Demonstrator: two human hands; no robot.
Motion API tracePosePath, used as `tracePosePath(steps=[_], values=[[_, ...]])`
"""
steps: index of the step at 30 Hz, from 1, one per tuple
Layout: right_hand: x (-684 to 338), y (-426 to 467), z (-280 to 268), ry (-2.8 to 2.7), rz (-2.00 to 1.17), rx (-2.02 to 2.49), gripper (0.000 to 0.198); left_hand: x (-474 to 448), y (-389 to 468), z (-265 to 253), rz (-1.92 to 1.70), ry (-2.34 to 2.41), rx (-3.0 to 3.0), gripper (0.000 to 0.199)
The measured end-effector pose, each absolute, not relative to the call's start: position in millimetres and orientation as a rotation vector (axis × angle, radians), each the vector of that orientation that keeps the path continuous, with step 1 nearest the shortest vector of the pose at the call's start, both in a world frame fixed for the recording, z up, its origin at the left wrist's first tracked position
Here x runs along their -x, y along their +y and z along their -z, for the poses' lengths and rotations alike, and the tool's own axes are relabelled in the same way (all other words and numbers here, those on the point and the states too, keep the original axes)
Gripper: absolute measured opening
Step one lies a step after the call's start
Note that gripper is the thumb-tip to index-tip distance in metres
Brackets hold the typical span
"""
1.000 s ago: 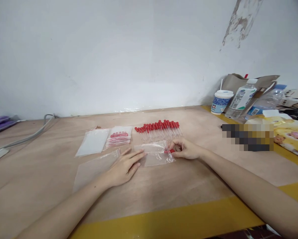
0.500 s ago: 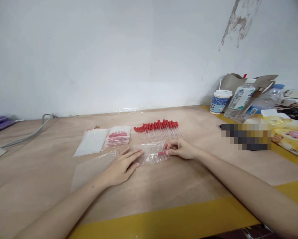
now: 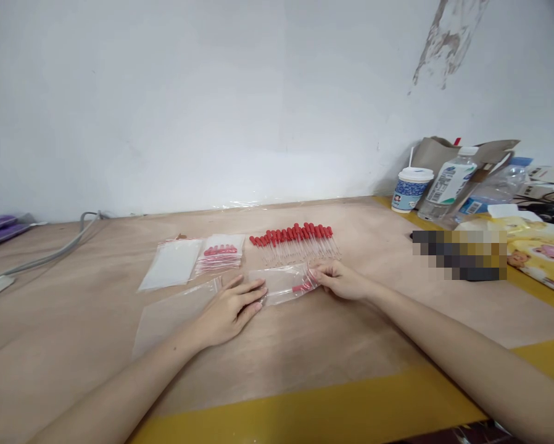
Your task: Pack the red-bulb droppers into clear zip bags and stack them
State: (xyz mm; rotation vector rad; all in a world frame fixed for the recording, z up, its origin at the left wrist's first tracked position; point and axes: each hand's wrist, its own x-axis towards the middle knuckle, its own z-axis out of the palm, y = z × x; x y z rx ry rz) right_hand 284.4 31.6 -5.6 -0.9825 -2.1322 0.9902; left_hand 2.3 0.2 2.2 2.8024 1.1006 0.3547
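Note:
A clear plastic bag [image 3: 281, 285] lies on the table between my hands, with one red-bulbed dropper [image 3: 300, 288] inside it near the right end. My right hand [image 3: 335, 277] pinches the bag's right end between thumb and fingers. Stretched out flat, my left hand [image 3: 233, 311] rests its fingertips at the bag's left edge. Under and beside that hand is another clear plastic sheet or bag [image 3: 166, 314]. Just beyond the bag, several droppers with red bulbs [image 3: 290, 235] lie side by side in a row, their thin clear tubes towards me.
Left of the droppers are a pile of filled bags [image 3: 220, 254] and a stack of flat zip bags [image 3: 171, 264]. A grey cable [image 3: 50, 259] runs along the left. At the right stand a paper cup [image 3: 411, 190], a plastic bottle [image 3: 450, 185] and a yellow tissue pack [image 3: 543, 256].
My right hand has shifted slightly right and its fingers have closed more over the bag's end. The bag looks pulled straighter. My left hand stays nearly in place.

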Motion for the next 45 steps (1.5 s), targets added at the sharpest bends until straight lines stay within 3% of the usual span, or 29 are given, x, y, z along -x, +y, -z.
tracePosePath(steps=[5,13,17,20,24,29,34,42,45], values=[[-274.8,18.0,-1.4,-1.763,-1.263,1.367,0.053,-3.2,-0.2,-1.5,-0.322,1.107,-2.79,0.038],[-267.2,11.3,-3.2,-1.524,-1.336,1.397,0.03,-1.2,-1.3,-2.4,-0.56,1.126,-2.798,0.047],[-270.4,16.2,2.4,-1.45,-1.36,1.464,0.035,1.4,2.1,-0.6,-0.589,1.059,-2.822,0.031],[-278.7,26.8,6.9,-1.535,-1.188,1.506,0.035,3.0,5.3,3.5,-0.576,1.045,-2.817,0.028],[-293.7,55.5,4.8,-1.715,-0.625,1.569,0.014,3.3,7.4,6.0,-0.644,1.008,-2.729,0.027],[-294.2,93.7,-6.4,-1.736,-0.19,1.757,0.013,4.3,9.8,7.1,-0.704,0.97,-2.673,0.022],[-274.3,110.6,-8.3,-1.677,-0.146,1.935,0.014,4.7,9.3,5.8,-0.687,0.958,-2.763,0.02],[-261.8,123.7,-13.4,-1.55,-0.316,1.953,0.004,-3.0,-0.4,1.6,-0.621,0.915,-3.15,0.026],[-267.5,125.5,-19.3,-1.491,-0.438,1.894,0.011,-2.6,0.1,3.8,-0.604,0.94,-3.101,0.025]])
